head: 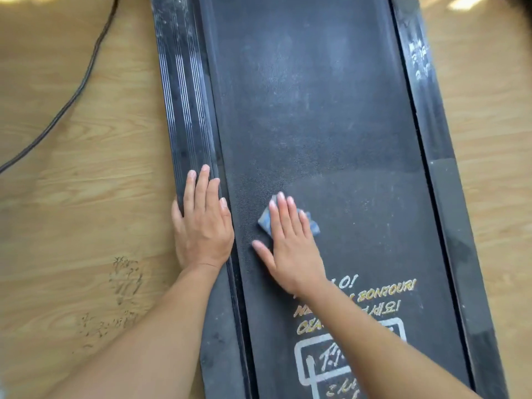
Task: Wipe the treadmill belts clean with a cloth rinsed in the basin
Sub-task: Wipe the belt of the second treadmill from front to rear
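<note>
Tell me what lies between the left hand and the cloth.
Only a narrow bare strip of belt, in the head view. The left hand rests on the side rail; the right hand presses the cloth.

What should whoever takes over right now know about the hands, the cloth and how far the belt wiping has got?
Left hand: flat on the left side rail, fingers straight, bracing.
Right hand: flat on the blue cloth, pressing it onto the belt near its left edge.
Basin: not in view.
Done: the band around the cloth looks darker, probably wiped.
Left: a grey dusty film covers the far belt; white smudges mark the right side rail; the printed near end is hard to judge.
</note>
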The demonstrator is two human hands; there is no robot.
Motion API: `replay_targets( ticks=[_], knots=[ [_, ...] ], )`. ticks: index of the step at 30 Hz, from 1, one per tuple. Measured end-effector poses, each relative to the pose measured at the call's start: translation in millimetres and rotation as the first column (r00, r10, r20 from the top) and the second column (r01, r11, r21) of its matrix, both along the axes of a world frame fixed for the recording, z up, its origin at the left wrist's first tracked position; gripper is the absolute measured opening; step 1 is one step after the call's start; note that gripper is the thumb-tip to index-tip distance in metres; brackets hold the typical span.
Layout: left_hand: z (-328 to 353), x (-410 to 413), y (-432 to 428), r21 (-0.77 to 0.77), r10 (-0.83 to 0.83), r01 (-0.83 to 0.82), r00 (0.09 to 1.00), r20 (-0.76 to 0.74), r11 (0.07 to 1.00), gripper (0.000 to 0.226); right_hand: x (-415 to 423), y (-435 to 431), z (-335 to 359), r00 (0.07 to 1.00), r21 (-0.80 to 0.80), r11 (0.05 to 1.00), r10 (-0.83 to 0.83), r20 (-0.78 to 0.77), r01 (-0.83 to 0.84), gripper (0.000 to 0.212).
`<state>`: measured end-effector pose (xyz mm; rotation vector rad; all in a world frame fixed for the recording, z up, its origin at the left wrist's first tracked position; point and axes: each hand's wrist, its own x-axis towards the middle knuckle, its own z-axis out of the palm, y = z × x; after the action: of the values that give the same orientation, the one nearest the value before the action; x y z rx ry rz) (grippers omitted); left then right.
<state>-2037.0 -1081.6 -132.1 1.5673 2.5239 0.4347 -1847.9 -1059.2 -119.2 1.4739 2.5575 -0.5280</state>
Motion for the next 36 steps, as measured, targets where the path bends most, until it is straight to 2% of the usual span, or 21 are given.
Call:
replay_targets(
  ticks=[3,6,8,12,15,18,24,27,31,34,36],
  knots=[
    [1,-1,2,-0.004,0.000,0.000,1.000,-0.014,1.000,0.048,-46,102,-2,0.995,0.038,0.995,-0.094,-0.016,0.094,0.090],
    [0,-1,0,-0.014,-0.001,0.001,1.000,-0.009,1.000,0.048,-53,128,-3,0.994,0.044,0.994,-0.099,-0.046,0.101,0.089],
    [1,-1,0,-0.011,0.007,-0.007,1.000,-0.008,1.000,0.047,-34,84,-1,0.995,0.033,0.996,-0.075,-0.070,0.078,0.089],
    [2,-1,2,-0.044,0.001,-0.002,1.000,-0.019,0.999,0.051,46,-84,11,0.999,-0.052,0.998,-0.038,0.018,0.039,0.087],
    [2,-1,0,-0.054,0.005,-0.006,1.000,-0.027,0.999,0.053,66,-118,8,0.996,-0.086,0.995,-0.046,0.070,0.052,0.085],
    [2,0,1,-0.046,-0.006,0.004,1.000,-0.031,0.999,0.051,31,-59,4,0.994,-0.043,0.994,-0.104,0.030,0.105,0.087],
    [0,0,0,-0.022,-0.034,0.032,0.997,-0.072,0.999,0.053,-30,103,-3,0.994,0.053,0.993,-0.108,-0.023,0.109,0.092],
    [3,0,3,-0.022,-0.023,0.021,0.996,-0.091,1.000,0.058,-42,125,-3,0.987,0.051,0.987,-0.152,-0.053,0.155,0.092],
    [11,19,13,-0.108,-0.001,-0.008,0.996,-0.086,0.994,0.070,19,14,0,0.976,0.009,0.978,-0.208,-0.056,0.209,0.090],
    [8,23,10,-0.152,-0.059,0.037,0.988,-0.140,0.988,0.065,82,-90,12,0.968,-0.094,0.964,-0.250,0.003,0.249,0.088],
    [7,23,9,-0.136,-0.059,0.041,0.990,-0.130,0.990,0.061,97,-112,14,0.956,-0.145,0.945,-0.286,0.064,0.293,0.089]
  ],
)
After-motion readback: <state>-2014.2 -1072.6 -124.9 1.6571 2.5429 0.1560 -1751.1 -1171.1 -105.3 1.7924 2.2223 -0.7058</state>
